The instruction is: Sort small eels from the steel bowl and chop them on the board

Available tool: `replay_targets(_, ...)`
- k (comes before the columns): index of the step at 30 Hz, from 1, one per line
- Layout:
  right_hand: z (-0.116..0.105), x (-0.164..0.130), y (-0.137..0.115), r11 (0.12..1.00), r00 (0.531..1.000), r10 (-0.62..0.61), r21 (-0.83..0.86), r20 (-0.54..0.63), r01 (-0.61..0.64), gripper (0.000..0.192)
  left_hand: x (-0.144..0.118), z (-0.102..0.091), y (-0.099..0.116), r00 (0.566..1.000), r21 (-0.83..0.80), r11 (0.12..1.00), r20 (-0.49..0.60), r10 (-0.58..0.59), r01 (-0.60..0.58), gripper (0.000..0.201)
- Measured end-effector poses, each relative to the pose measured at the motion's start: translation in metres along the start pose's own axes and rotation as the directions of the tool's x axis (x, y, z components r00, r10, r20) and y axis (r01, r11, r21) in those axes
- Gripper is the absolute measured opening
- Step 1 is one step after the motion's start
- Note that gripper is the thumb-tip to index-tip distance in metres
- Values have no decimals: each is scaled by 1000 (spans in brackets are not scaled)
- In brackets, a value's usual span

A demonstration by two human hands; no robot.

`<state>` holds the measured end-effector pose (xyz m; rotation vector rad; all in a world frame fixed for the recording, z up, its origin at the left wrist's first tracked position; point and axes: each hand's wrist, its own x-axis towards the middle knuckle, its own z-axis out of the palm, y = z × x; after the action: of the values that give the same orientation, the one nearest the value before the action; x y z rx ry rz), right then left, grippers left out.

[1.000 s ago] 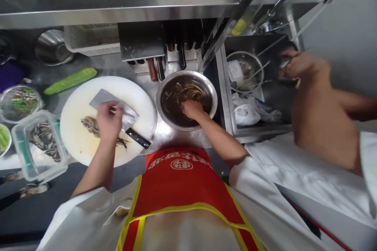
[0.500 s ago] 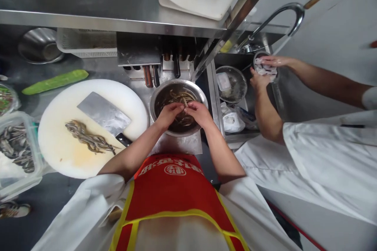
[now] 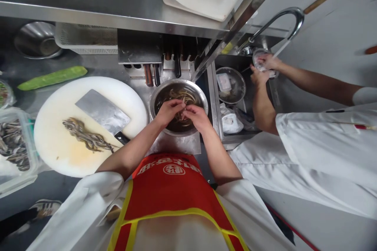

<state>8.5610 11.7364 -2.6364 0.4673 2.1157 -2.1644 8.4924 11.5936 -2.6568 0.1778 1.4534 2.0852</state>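
1. We have both hands over the steel bowl (image 3: pixel 178 106), which stands on the bench (image 3: pixel 138 82) just right of the round cutting board (image 3: pixel 88 125). Our left hand (image 3: pixel 168 111) and right hand (image 3: pixel 196 117) are curled, fingertips pinched together on one thin strip (image 3: pixel 183 106) lifted from the dark liquid.
2. The strip looks wet and slick; a loose pinch could let it slip back and splash, we judge.
3. The bowl sits near the bench's right edge beside the sink (image 3: pixel 232 98); a hard tug could tip or slide it.
4. The cleaver (image 3: pixel 101 111) lies flat on the board, handle toward us, next to the pile of strips (image 3: pixel 85 136). A wet hand reaching left without looking could meet its edge.
5. A co-worker's hands (image 3: pixel 263 68) work at the sink, close on our right; elbows could knock.
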Motion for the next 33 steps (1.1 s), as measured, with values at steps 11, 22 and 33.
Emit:
replay_targets(11, -11, 13, -25, 918, 970, 52, 395, -235, 46, 37, -16, -2, -13, 924, -217, 914, 255, -285, 342, 37)
replay_targets(22, -10, 12, -14, 977, 954, 12, 205, -300, 52, 35, -17, -7, -22, 977, -272, 938, 47, -210, 215, 47)
replay_targets(33, -10, 8, 0, 969, 954, 60, 246, -292, 14, 32, -19, -15, -16, 978, -256, 949, -49, -205, 186, 38)
